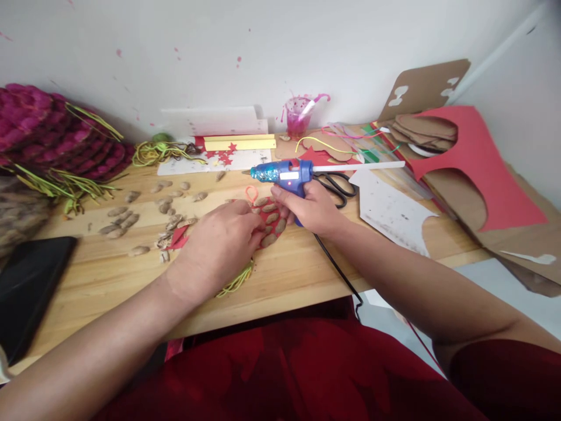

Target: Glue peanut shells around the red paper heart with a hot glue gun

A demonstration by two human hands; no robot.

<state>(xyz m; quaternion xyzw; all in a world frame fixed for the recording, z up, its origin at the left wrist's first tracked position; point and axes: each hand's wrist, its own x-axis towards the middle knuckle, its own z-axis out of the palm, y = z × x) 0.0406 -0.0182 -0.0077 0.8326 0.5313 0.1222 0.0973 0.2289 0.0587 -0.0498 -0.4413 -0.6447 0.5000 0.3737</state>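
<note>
My right hand (313, 207) is wrapped around a blue glue gun (287, 175). A long white glue stick (359, 166) juts from its back, and its nozzle points left above the table. Below the gun lies a red piece (275, 227) covered with several peanuts (272, 218), an orange loop (251, 193) at its top and yellow-green strings (236, 280) at its lower edge. Bent over its left side, my left hand (223, 242) has its fingers pinched together; what is between the fingertips is hidden. Fingers of my right hand touch the piece's right edge.
Loose peanuts (125, 219) and shell bits lie left. Behind are red stars (227, 154), yellow strips (239, 142) and a stained cup (299, 117). Scissors (337, 186), white card (390, 210) and red sheet (491, 169) lie right. Magenta decorations (56, 134) and a black tablet (37, 286) stand left.
</note>
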